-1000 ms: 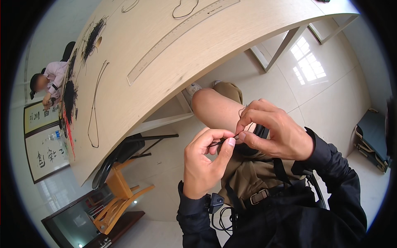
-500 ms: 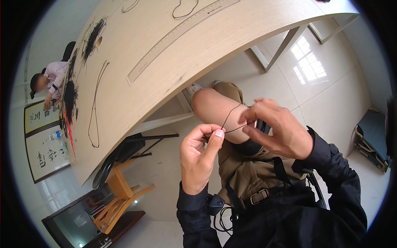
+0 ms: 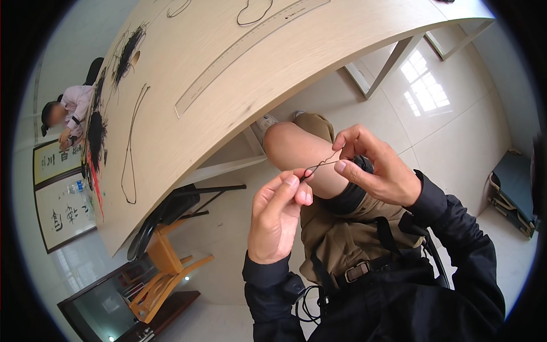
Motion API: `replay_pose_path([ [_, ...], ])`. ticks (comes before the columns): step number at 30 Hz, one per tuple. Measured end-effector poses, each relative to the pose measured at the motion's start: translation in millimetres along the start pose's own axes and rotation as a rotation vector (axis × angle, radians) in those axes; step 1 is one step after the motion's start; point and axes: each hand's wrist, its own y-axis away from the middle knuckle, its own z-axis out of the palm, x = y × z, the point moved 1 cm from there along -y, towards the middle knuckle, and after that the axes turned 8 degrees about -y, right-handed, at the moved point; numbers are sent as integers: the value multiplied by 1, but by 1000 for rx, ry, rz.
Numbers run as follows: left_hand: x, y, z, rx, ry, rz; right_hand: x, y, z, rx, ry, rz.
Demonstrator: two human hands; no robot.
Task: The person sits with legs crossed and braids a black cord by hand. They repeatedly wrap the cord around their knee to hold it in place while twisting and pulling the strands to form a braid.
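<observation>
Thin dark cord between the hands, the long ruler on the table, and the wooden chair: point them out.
thin dark cord (image 3: pixel 320 165), head view, its middle stretch between the hands.
long ruler (image 3: pixel 245 45), head view, mid-length of the strip.
wooden chair (image 3: pixel 162 268), head view, its light wood frame.

A pale wooden table (image 3: pixel 228 114) carries everything here. A long, light ruler (image 3: pixel 250 51) lies slantwise across its top. Left of the ruler, a thin dark cord (image 3: pixel 132 142) runs down toward the table's near edge. Farther left of the ruler sit dark tangled bundles of cord (image 3: pixel 128 51) (image 3: pixel 94 134). Beyond the ruler, two more cord loops (image 3: pixel 254 11) (image 3: pixel 179 8) rest near the far edge.
</observation>
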Motion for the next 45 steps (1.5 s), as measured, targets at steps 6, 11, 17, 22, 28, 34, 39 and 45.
replay_pose_path([
  [6, -3, -2, 9, 16, -8, 54, -12, 2, 5, -48, 527, -453],
  [11, -7, -2, 17, 102, -264, 49, -25, 6, 15, -86, 569, -523],
  [17, -5, 2, 21, 85, -337, 32, -25, 5, 10, -4, 524, -405],
  [22, -4, 1, 21, 59, -356, 45, -25, 4, 9, 13, 516, -373],
  [28, -4, 0, 19, 94, -411, 49, -24, 3, 7, 125, 503, -327],
  [34, -2, -1, 17, 138, -411, 17, -21, 9, 5, 106, 485, -295],
  [39, -3, -2, 14, 163, -523, 49, -18, 11, -5, -28, 424, -221],
  [45, 1, 4, 25, 5, -587, 42, -10, -6, -7, -4, 106, 59],
])
